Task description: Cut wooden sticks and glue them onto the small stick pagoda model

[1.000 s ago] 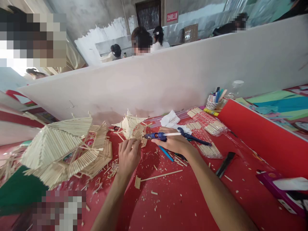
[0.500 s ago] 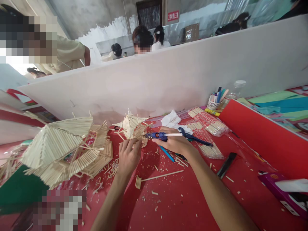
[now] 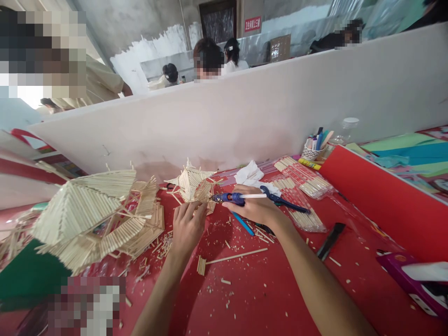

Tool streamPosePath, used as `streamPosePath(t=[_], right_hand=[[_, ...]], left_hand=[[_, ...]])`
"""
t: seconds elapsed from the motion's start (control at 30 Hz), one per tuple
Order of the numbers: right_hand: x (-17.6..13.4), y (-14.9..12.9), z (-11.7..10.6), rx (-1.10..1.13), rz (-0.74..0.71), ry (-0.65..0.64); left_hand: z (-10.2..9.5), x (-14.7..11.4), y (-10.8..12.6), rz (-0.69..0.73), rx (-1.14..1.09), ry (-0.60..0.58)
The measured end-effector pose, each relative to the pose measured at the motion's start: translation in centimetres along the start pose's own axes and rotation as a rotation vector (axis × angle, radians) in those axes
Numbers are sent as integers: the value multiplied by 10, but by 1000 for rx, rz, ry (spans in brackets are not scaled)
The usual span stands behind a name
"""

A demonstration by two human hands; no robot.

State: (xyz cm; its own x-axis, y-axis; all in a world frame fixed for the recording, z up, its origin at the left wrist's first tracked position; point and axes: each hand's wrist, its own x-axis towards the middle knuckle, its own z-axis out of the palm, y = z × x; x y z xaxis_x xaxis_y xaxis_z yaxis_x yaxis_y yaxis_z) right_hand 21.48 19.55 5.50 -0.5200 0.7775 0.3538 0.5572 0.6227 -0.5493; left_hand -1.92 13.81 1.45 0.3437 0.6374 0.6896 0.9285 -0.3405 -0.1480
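In my right hand (image 3: 257, 205) is a blue hot glue gun (image 3: 229, 198), gripped with its nozzle pointing left and a pale glue stick out of its back. The nozzle meets the fingertips of my left hand (image 3: 189, 226), which are bent and pressed together; what they pinch is hidden. Right behind both hands stands a small pavilion model of thin wooden sticks (image 3: 191, 184) with a pointed roof. A larger stick-built model (image 3: 80, 212) with a broad ribbed roof sits to the left.
Cut sticks and crumbs litter the red table (image 3: 245, 298). A blue pen (image 3: 243, 224), dark pliers-like tool (image 3: 285, 200), bagged sticks (image 3: 304, 179), white tissue (image 3: 249, 172) and dark blade-like tool (image 3: 331, 240) lie rightward. A purple power strip (image 3: 413, 280) is near right; a white partition (image 3: 224, 126) rises behind.
Both hands and the glue gun stay almost in place. Beyond the partition, a person at the left has shifted slightly and one at the upper right has moved their head.
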Motion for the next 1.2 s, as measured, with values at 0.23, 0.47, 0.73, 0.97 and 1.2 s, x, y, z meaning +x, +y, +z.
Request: streamPosePath(t=[0.23,0.47,0.73,0.97,1.2], right_hand=[[0,-3,-2,-39,-31,2],[1,-4,-2,-24,-23,10],[1,-4,-2,3,-4,-17],[0,-1,-2,-4,18,-15],[0,-1,1,-12,21,-20]], left_hand=[[-2,3,-1,-20,-4,-30],[0,1,-9,-17,-76,-101],[4,-1,-12,-22,-76,-112],[2,1,-12,-17,-52,-122],[3,1,-13,-6,-58,-118]])
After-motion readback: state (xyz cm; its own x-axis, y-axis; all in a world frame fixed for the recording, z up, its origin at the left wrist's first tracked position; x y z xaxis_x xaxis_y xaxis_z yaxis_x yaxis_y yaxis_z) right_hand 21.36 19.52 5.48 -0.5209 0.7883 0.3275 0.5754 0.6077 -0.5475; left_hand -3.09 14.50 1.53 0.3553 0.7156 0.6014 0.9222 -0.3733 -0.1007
